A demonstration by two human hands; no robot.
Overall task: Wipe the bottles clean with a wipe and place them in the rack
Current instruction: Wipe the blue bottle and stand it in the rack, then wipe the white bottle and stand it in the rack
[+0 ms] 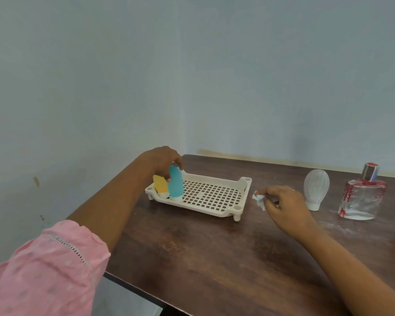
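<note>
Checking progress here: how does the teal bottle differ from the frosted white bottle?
The teal bottle is in the rack, held by the left hand; the white bottle stands on the table, untouched. The teal bottle is slim, the white bottle bulbous. Both are cap-down.

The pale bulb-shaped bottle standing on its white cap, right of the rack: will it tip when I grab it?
Probably tippy: the pale bottle stands wide-bodied on a narrow white cap, so a sideways nudge could topple it. Once down, its rounded body might roll. It looks like translucent plastic, so likely light.
</note>
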